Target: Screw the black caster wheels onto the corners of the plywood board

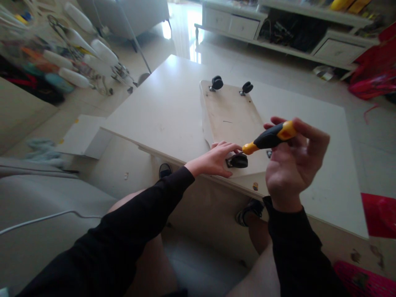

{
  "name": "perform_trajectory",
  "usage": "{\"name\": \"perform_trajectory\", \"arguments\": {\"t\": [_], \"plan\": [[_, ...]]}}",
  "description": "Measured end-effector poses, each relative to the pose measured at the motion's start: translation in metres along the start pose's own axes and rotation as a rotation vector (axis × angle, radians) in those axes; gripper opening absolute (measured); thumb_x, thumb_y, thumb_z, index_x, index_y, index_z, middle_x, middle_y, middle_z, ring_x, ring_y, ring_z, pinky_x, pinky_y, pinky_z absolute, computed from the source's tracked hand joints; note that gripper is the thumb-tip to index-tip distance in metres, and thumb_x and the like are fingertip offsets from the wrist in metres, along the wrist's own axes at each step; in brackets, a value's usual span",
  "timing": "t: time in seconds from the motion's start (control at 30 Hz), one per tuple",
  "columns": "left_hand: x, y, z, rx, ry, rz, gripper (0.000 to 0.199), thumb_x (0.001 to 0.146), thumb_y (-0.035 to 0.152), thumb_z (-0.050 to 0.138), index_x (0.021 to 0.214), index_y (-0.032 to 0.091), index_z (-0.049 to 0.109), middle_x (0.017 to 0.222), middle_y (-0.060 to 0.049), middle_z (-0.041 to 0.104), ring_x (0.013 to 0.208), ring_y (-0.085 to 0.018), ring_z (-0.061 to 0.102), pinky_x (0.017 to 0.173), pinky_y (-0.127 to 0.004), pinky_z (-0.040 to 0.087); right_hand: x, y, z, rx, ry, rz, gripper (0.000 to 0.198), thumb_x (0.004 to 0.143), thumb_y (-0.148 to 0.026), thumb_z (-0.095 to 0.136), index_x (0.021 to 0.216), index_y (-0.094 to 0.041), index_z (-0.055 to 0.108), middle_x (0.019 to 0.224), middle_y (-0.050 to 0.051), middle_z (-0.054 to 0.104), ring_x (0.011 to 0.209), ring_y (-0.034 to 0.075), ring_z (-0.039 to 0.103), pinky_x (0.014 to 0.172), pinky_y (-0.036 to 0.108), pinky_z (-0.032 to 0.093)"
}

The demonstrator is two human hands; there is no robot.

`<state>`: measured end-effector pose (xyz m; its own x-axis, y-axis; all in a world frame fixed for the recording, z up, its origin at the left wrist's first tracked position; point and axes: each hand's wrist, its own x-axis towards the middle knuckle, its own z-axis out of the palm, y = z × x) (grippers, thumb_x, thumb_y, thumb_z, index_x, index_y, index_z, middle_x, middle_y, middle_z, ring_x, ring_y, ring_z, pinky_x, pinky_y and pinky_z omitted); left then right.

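Note:
A pale board [227,109] lies on the white tabletop, with black caster wheels standing up from it. My left hand [218,159] is at the near-left corner, its thumb and fingers closed about a caster wheel [239,161]. In my right hand [293,163] is a yellow-and-black screwdriver [270,137], gripped by the rear of its handle. It slants down to the left, toward that caster; its tip is hidden. A far-left caster [217,83] and a far-right caster [247,87] stand on the board's far end. Part of a metal plate [269,154] shows beside my right hand.
The white table [148,107] spreads under the board, its near edge above my legs. A white box [83,136] is at left. Beyond the table stand a white cabinet [235,24] and a grey sofa [136,16]. Red bags [374,70] sit far right.

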<state>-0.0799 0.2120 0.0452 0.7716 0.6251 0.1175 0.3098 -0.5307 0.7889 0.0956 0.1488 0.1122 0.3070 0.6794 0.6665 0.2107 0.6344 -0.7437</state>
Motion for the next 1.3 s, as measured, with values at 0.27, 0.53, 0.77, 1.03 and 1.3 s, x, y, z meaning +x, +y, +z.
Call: {"name": "perform_trajectory", "arguments": {"t": [0.27,0.53,0.77,1.03,1.3], "plan": [[0.000,0.000,-0.001,-0.004,-0.011,0.006,0.080,0.070,0.026,0.084,0.145,0.026,0.058,0.140,-0.010,0.067,0.136,-0.037,0.055,0.121,-0.053,0.034,0.006,0.003,-0.002,-0.132,0.157,-0.085,0.045,0.073,-0.032,0.098,0.112,-0.029,0.075,0.103,0.001,0.064,0.092,0.016,0.068,0.083,0.037,0.067],[-0.001,0.002,-0.002,0.002,-0.019,-0.007,0.080,0.070,0.028,0.085,0.145,0.025,0.058,0.141,-0.010,0.067,0.135,-0.037,0.055,0.122,-0.053,0.035,0.001,0.003,-0.002,0.033,-0.031,-0.047,0.038,0.098,-0.033,0.070,0.136,-0.034,0.068,0.128,0.002,0.073,0.131,0.024,0.072,0.119,0.056,0.058],[-0.001,0.001,-0.001,0.008,-0.022,-0.014,0.080,0.070,0.027,0.086,0.145,0.025,0.059,0.141,-0.010,0.066,0.137,-0.037,0.054,0.123,-0.053,0.033,0.005,0.007,-0.003,-0.068,0.107,-0.033,0.043,0.080,-0.038,0.092,0.118,-0.034,0.074,0.105,0.001,0.072,0.101,0.021,0.076,0.087,0.042,0.070],[0.000,0.002,-0.003,0.003,-0.030,-0.006,0.080,0.071,0.027,0.086,0.145,0.026,0.057,0.140,-0.009,0.066,0.134,-0.036,0.055,0.121,-0.051,0.035,0.005,0.013,-0.005,-0.029,0.095,-0.036,0.039,0.089,-0.046,0.080,0.126,-0.034,0.074,0.118,0.002,0.070,0.116,0.024,0.075,0.108,0.052,0.064],[0.000,0.004,-0.003,0.002,-0.036,-0.007,0.076,0.070,0.026,0.084,0.141,0.025,0.059,0.139,-0.010,0.067,0.133,-0.036,0.055,0.120,-0.051,0.035,0.004,0.010,-0.004,-0.035,0.100,-0.050,0.041,0.086,-0.029,0.084,0.125,-0.035,0.075,0.116,0.002,0.073,0.108,0.023,0.076,0.096,0.047,0.068]]}}
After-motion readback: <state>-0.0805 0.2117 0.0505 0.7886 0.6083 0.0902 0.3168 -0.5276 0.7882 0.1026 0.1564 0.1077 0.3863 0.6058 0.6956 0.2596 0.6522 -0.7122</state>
